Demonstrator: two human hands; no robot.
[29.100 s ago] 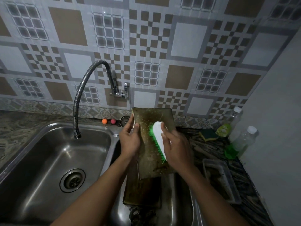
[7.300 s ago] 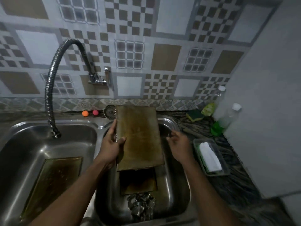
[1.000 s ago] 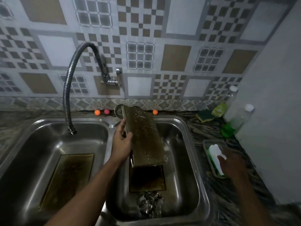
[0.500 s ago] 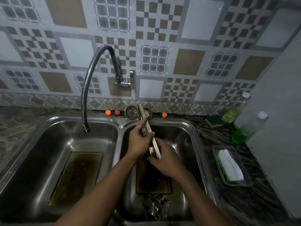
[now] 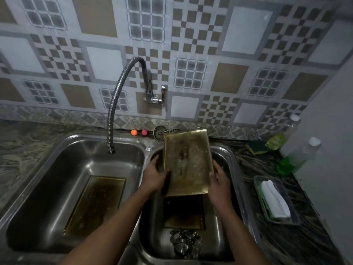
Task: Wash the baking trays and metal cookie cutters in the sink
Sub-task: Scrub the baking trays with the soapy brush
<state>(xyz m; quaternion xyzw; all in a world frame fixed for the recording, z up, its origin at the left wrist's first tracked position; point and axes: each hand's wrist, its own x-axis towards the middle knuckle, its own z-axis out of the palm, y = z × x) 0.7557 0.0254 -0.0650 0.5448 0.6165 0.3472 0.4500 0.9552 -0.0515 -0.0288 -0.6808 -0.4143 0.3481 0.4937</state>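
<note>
I hold a brownish, soapy baking tray (image 5: 186, 161) tilted up over the right sink basin (image 5: 232, 161). My left hand (image 5: 155, 175) grips its left edge and my right hand (image 5: 217, 179) grips its right edge. Under it, another dark tray (image 5: 183, 213) lies on the bottom of the right basin. A heap of metal cookie cutters (image 5: 186, 242) sits at the near end of that basin. A third tray (image 5: 95, 204) lies flat in the left basin (image 5: 47, 178).
A flexible faucet (image 5: 116, 104) hangs over the left basin. On the right counter a clear tub (image 5: 294, 219) holds the white brush (image 5: 275, 200). Behind it stand a sponge (image 5: 257, 147) and two bottles (image 5: 298, 155) with green liquid. Sink strainers (image 5: 160, 131) lean at the back.
The tray has turned from edge-on to face me with its inner side. My right hand has shifted from its lower middle to its right edge.
</note>
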